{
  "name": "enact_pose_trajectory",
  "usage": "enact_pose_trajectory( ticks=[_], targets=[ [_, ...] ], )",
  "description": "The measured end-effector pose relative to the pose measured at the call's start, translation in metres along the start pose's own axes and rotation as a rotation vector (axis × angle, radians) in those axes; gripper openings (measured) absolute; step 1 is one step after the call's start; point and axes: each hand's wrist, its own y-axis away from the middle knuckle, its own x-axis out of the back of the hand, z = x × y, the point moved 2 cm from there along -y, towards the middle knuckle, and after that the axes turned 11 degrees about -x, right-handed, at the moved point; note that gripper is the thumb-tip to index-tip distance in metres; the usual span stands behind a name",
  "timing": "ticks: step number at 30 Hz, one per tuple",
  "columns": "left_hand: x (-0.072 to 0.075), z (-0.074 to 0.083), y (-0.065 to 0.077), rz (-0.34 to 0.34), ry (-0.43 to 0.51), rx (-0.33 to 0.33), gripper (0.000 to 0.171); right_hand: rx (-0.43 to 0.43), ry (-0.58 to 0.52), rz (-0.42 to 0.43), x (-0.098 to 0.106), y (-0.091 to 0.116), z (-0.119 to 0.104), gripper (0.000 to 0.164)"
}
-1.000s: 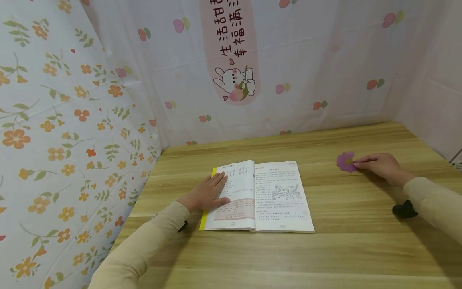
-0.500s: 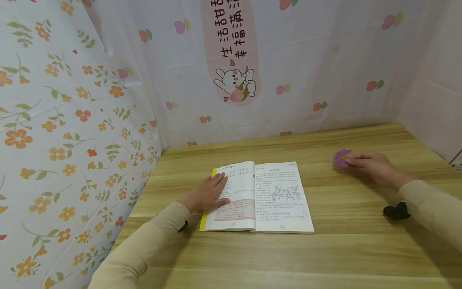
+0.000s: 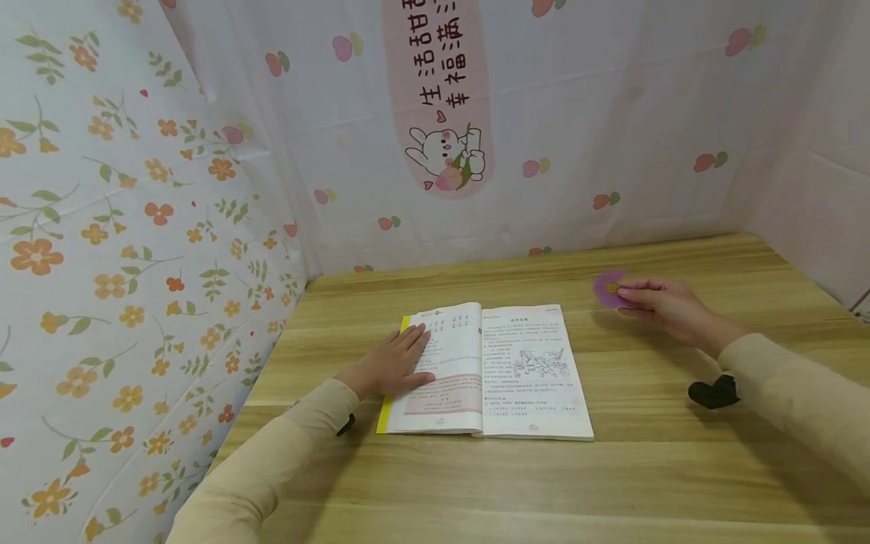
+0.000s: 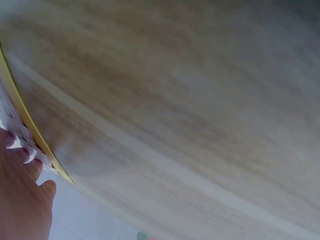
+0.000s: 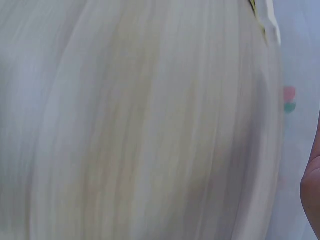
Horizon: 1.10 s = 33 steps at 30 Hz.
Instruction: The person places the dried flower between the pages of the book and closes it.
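Note:
An open book with a yellow cover edge lies on the wooden table. Flat across its left page rests my left hand, fingers spread; the left wrist view catches that hand beside the yellow edge. My right hand pinches a purple flower-shaped piece with a yellow centre between thumb and fingers, to the right of the book's upper corner. In the right wrist view only a sliver of the right hand shows, and the flower is out of frame.
Wood-grain table spreads around the book. A white curtain with printed fruit and a rabbit hangs behind, and a floral curtain stands along the left. A black wrist-camera piece sticks out under the right sleeve.
My right hand has moved left toward the book, carrying the purple flower with it. My left hand stays in place on the left page.

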Motion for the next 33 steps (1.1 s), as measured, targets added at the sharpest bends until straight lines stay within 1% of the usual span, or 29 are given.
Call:
enact_pose_trajectory(
  ticks=[3,6,10,14,21,28,33],
  targets=[
    [0.000,0.000,0.000,0.000,0.003,-0.004,0.089,-0.009,-0.006,-0.019,-0.014,-0.005,0.002,0.023],
    [0.002,0.000,0.000,0.005,0.016,-0.010,0.088,-0.030,0.006,-0.018,-0.029,-0.010,0.005,0.023],
    [0.004,0.000,0.000,0.006,0.025,-0.016,0.088,-0.068,0.025,0.006,-0.047,-0.015,0.009,0.021],
    [0.004,0.000,0.000,0.004,0.023,-0.020,0.089,-0.101,0.071,0.023,-0.065,-0.020,0.014,0.017],
    [0.003,-0.001,-0.001,0.000,0.026,-0.009,0.089,-0.154,0.067,0.001,-0.093,-0.031,0.029,0.020],
    [0.001,-0.002,-0.001,-0.006,0.023,-0.011,0.090,-0.187,0.186,-0.007,-0.114,-0.038,0.048,0.016],
    [0.000,-0.002,0.000,-0.002,0.031,-0.012,0.090,-0.203,0.267,0.013,-0.128,-0.040,0.056,0.007]
  ],
)
